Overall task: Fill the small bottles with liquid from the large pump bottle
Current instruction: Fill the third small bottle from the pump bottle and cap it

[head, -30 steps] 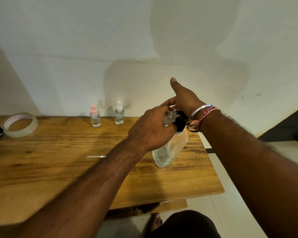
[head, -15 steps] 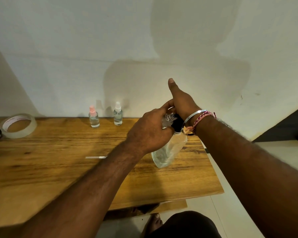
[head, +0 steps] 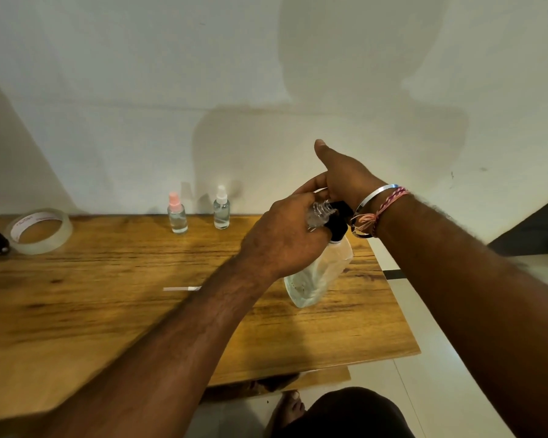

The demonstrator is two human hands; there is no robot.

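Here the left hand (head: 285, 238) curls round a small clear bottle (head: 320, 214), holding it tilted against the black pump (head: 339, 221) of the big bottle (head: 318, 276), which stands on the table (head: 108, 295) just below both hands. The right hand (head: 345, 175) lies on the pump, thumb raised; its fingers are hidden, so its grip cannot be told. Two capped small bottles (head: 178, 216) stand left of the hands, by the wall.

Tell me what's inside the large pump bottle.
The large pump bottle looks clear; a little clear liquid seems to sit near its base. The left hand and black pump hide its neck.
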